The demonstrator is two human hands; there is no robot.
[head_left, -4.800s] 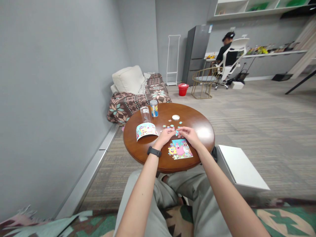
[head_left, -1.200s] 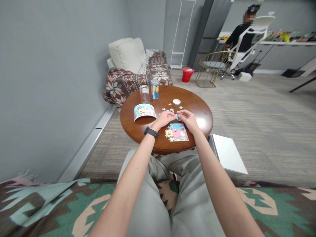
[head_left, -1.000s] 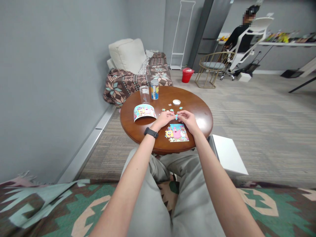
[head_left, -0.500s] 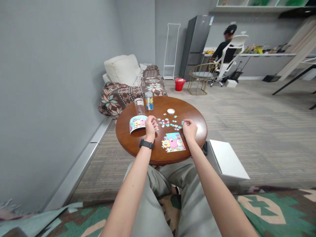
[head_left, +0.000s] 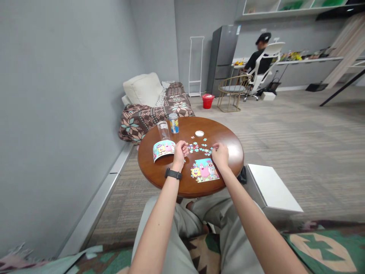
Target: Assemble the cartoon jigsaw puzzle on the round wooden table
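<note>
A grey-walled room with a striped carpet surrounds a round brown wooden desk; beyond it are a patterned throw under a cream cushion, a red bucket, a tall grey refrigerator, and another person seated in a white-framed chair. On the near part of the desk, between the two forearms, lies the partly joined puzzle, flat, with cartoon figures on a light blue ground, its left edge jagged and its right edge straight. Loose pieces are scattered just behind it, between the hands. The left hand, with a black watch at its wrist, is beside the right end of a curved picture sheet; its grip is narrow, fingers curled in, and whether anything is inside cannot be told. The right hand is at the right end of the loose pieces, fingers bent inward in a narrow grip; whether it pinches a piece cannot be made out. Farther back are a clear container, a blue-and-yellow can standing upright, and a round white lid.
</note>
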